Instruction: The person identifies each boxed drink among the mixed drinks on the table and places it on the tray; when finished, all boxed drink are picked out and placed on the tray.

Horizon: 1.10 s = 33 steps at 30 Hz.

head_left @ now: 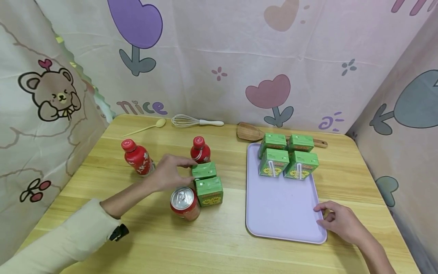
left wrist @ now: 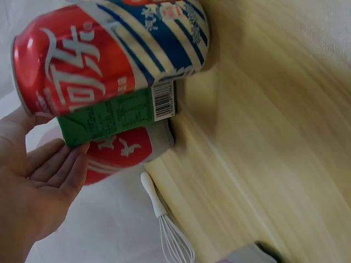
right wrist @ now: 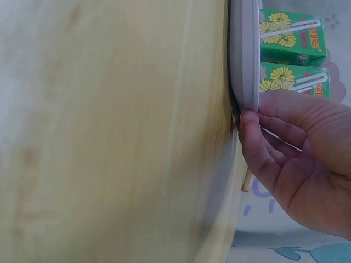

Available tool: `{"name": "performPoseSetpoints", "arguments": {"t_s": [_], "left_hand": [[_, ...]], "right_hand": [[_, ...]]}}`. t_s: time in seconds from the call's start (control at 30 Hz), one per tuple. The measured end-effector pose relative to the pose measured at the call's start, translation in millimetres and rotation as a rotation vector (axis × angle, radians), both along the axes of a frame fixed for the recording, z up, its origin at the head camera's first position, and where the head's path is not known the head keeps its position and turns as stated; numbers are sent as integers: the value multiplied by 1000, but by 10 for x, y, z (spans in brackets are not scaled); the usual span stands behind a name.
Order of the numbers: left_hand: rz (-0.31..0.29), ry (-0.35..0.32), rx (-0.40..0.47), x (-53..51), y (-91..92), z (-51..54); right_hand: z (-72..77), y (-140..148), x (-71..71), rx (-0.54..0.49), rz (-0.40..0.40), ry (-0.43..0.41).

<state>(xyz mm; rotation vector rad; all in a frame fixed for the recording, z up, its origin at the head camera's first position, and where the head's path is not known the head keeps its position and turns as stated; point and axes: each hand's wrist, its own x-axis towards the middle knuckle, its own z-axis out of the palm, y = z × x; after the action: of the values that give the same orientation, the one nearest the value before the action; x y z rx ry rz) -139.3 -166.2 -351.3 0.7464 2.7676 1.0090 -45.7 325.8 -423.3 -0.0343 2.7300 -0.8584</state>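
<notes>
In the head view my left hand has its thumb and fingers about the rear one of two green drink cartons, gripping it near the top. The front carton stands against it. A red cola can stands just in front of that hand and hides part of the grip in the left wrist view. Behind the cartons is a red bottle. My right hand pinches the right rim of a lilac tray. Several green cartons stand in two rows at the tray's far end.
Another red bottle stands left of my left hand. Along the back of the wooden table lie a yellow spoon, a whisk and a wooden spatula, partly behind the tray's cartons. Printed cloth hangs behind and at both sides.
</notes>
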Motion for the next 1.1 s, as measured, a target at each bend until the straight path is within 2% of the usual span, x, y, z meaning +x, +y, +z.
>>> {"name": "performPoseSetpoints", "arguments": {"t_s": [0.2,0.4,0.67,0.83,1.1], "left_hand": [[-32,-56,-7,-40,-68,30],[-37,-116,0,-50,-66,-36],[-32,-232,114,-68,-82,-143],[-11,-264,172,-82,-101,-180],[15,-271,208,-103,-95,-201]], "right_hand": [[13,-3,10,5,-2,-1],[19,-22,18,-1,-8,-10],[19,-24,13,10,-5,-5],[19,-13,15,9,2,8],[19,-9,8,15,10,7]]}}
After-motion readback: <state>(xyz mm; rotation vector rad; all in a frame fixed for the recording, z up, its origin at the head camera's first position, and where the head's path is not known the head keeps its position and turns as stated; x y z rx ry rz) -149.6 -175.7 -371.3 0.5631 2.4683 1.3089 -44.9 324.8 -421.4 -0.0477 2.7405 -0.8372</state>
